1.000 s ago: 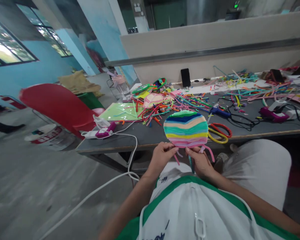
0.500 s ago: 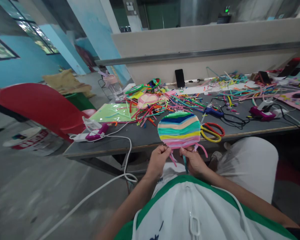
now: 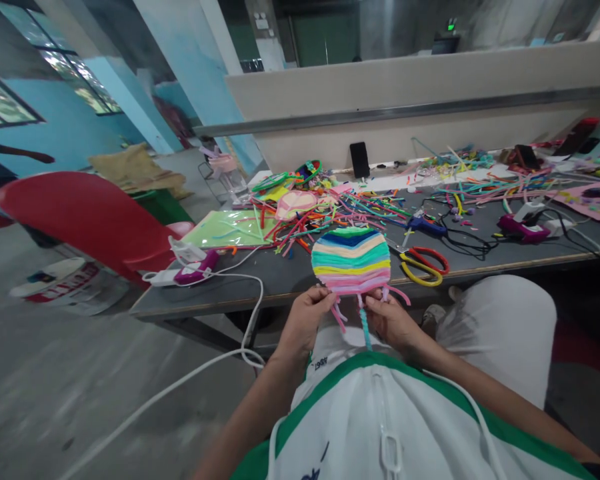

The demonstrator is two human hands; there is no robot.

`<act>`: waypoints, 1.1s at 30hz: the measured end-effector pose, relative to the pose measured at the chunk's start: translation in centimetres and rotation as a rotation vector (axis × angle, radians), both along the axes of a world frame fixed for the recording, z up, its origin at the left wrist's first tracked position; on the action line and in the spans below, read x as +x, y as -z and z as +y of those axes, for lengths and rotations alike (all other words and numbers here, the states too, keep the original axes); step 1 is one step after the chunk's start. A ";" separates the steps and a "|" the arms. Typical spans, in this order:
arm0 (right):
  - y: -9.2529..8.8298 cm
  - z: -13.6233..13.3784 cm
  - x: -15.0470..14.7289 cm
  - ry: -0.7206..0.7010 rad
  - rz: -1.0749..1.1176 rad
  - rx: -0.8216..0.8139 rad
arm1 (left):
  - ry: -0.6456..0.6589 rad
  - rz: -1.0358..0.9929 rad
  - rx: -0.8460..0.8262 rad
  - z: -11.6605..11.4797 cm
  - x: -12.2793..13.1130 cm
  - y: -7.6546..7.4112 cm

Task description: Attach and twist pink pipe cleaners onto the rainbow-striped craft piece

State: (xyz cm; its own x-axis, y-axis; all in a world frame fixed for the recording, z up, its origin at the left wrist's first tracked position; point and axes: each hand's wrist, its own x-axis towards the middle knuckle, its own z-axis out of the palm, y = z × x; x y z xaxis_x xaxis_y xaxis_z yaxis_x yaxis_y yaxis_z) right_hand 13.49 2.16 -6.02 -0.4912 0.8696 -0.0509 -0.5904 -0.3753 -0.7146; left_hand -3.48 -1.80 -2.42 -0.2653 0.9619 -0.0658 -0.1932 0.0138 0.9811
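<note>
Spanning the view, one long grey desk [image 3: 293, 270] stands beside one red plastic chair [image 3: 75, 207]. At its front edge — held up — is one round disc of multicoloured stripes [image 3: 351, 260]. Two hands pinch its lower rim, the left hand [image 3: 305, 317] and right hand [image 3: 393, 323] apart, one teal twisted stem [image 3: 365, 327] hanging between. Nearby: one pair of red-and-yellow-handled scissors [image 3: 405, 257].

From here I see a red chair [image 3: 73, 210] at nine o'clock, windows [image 3: 3, 100] at ten, a black phone [image 3: 359, 160] at one.
</note>
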 end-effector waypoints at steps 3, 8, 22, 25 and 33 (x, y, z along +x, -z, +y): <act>0.6 1.2 1.2 0.022 -0.016 0.009 | -0.024 0.005 -0.017 0.4 -1.4 0.6; 2.4 2.8 2.2 -0.001 -0.203 0.040 | -0.030 0.153 -0.021 1.4 -2.7 1.9; 3.6 2.4 1.8 0.001 -0.228 0.010 | -0.008 0.003 -0.223 -3.1 -0.2 4.0; 3.6 2.4 1.8 0.004 -0.221 0.015 | 0.104 -0.192 -0.321 -3.1 1.7 3.2; 3.9 2.5 1.9 0.001 -0.209 0.004 | 0.071 -0.203 -0.248 -1.2 4.0 3.0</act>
